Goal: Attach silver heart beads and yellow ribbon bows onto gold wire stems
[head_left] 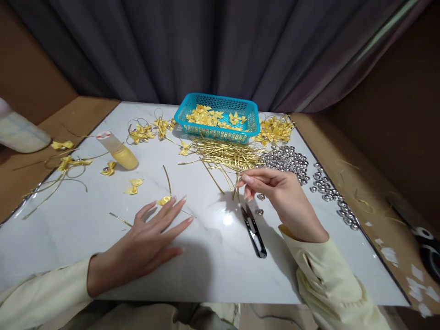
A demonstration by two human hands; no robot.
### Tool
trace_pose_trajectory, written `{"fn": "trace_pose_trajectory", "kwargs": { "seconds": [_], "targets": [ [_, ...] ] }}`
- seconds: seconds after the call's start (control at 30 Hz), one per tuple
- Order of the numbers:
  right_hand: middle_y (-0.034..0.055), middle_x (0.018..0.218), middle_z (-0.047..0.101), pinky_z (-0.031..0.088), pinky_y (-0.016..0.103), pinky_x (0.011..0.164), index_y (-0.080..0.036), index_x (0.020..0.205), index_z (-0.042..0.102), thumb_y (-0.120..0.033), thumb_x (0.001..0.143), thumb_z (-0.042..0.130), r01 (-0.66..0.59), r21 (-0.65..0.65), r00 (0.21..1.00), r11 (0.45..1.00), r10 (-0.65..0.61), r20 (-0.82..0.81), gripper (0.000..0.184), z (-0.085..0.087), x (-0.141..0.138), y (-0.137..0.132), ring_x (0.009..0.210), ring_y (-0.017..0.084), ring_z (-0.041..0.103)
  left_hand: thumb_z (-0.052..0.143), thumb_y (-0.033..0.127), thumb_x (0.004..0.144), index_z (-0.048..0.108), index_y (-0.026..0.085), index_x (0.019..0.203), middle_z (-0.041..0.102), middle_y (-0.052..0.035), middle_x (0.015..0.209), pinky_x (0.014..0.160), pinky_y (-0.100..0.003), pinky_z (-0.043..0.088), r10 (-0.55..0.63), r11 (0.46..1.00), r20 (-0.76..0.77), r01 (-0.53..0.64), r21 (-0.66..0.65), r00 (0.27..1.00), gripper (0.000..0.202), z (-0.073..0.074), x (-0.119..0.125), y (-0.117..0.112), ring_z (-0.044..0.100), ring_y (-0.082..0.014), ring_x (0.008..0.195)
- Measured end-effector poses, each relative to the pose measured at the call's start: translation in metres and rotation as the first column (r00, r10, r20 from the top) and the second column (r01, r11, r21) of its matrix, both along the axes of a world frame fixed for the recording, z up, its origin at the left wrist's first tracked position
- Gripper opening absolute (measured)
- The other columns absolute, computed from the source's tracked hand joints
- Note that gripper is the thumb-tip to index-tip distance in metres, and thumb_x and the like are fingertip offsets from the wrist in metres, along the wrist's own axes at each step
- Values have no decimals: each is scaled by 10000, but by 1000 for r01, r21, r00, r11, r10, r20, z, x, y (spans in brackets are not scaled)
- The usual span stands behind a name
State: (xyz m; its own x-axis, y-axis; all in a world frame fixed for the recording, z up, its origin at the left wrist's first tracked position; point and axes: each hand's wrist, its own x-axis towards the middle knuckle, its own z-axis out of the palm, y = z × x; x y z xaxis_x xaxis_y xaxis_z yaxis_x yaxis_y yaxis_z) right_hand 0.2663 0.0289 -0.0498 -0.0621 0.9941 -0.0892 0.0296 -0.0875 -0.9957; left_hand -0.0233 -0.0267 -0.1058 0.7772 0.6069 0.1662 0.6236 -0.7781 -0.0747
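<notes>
My left hand (154,233) is spread with its fingers apart, low over the white table. Under its fingertips lies a yellow ribbon bow (164,200), and a short gold tie (167,178) stretches up from beside it. My right hand (271,188) is pinched, thumb against fingertips, at the near edge of a pile of gold twist ties (227,155). Whatever sits in that pinch is too small to make out. Just below the right fingers lie black thread snips (253,231) and a loose silver bead (259,212). Another yellow bow (134,186) rests beyond my left hand.
At the back stands a blue basket (216,133) holding yellow bows. Silver beads (287,161) spread along the right. Finished-looking bows with ties (275,129) lie beside the basket. A clear tube with yellow contents (118,150) stands at left; scissors (424,233) lie far right.
</notes>
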Motion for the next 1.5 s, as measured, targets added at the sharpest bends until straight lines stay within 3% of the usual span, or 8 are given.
{"fn": "trace_pose_trajectory", "kwargs": {
  "seconds": [0.13, 0.47, 0.63, 0.77, 1.0, 1.13, 1.3, 1.5],
  "targets": [
    [-2, 571, 661, 488, 219, 514, -150, 749, 723, -210, 784, 719, -11, 4, 1000, 1000, 11, 4, 69, -1, 0, 1, 492, 91, 573, 494, 368, 952, 495, 230, 1355, 295, -251, 1521, 965, -538, 325, 22, 1000, 3, -22, -13, 1000, 425, -2, 5, 10, 353, -434, 1356],
    [1, 576, 657, 496, 247, 531, -157, 738, 717, -260, 769, 731, -11, 0, 1000, 1000, 11, 28, 108, -2, 0, 1, 488, 100, 568, 515, 452, 932, 438, 305, 1412, 183, -178, 1578, 959, -601, 389, -35, 978, 40, 42, -206, 999, 508, -5, 9, 7, 242, -468, 1399],
    [1, 570, 657, 497, 247, 531, -161, 750, 719, -270, 766, 738, 2, -8, 999, 1000, -2, 41, 111, -1, 0, 0, 490, 104, 569, 534, 520, 895, 397, 301, 1439, 253, -188, 1556, 908, -629, 421, -123, 971, 12, 123, -206, 992, 602, 2, 9, 2, 338, -486, 1347],
    [3, 596, 673, 493, 236, 527, -158, 737, 718, -245, 770, 731, -5, -4, 999, 1000, 5, 35, 94, 0, 0, 1, 486, 92, 565, 557, 561, 868, 471, 284, 1386, 377, -132, 1514, 962, -607, 392, -88, 988, -62, 80, -129, 994, 594, 0, 11, 4, 438, -417, 1299],
    [39, 707, 723, 501, 254, 522, -163, 773, 722, -288, 737, 761, -5, 17, 1000, 1000, 5, 21, 136, -5, 1, 0, 533, 115, 604, 374, 316, 1012, 577, 120, 1261, 631, -68, 1301, 1195, -305, 147, -329, 942, 36, 330, -59, 944, 376, 0, 4, -20, 505, -123, 1253],
    [43, 739, 726, 508, 273, 551, -173, 779, 729, -299, 740, 762, -6, 21, 999, 1000, 6, 38, 136, -10, 3, 0, 543, 118, 599, 346, 311, 1015, 578, 111, 1242, 649, -84, 1272, 1221, -365, 12, -361, 927, 93, 368, -76, 928, 381, -4, -6, -37, 483, -118, 1282],
    [45, 769, 723, 503, 292, 563, -194, 794, 738, -291, 736, 767, -5, 38, 1000, 999, 4, 21, 116, -17, 5, 2, 576, 130, 595, 393, 85, 964, 589, 96, 1198, 671, -102, 1230, 1226, -406, 81, -350, 934, 145, 356, -13, 925, 305, -16, -15, -53, 468, -132, 1311],
    [45, 756, 722, 493, 279, 565, -172, 809, 735, -302, 719, 782, -20, 51, 1000, 999, 19, 20, 165, -23, 4, 4, 567, 118, 591, 478, 142, 955, 628, 152, 1035, 749, -79, 1054, 1204, -336, 221, -276, 957, 248, 243, 158, 929, 171, -19, 0, -63, 527, -106, 1247]
  ]
}}
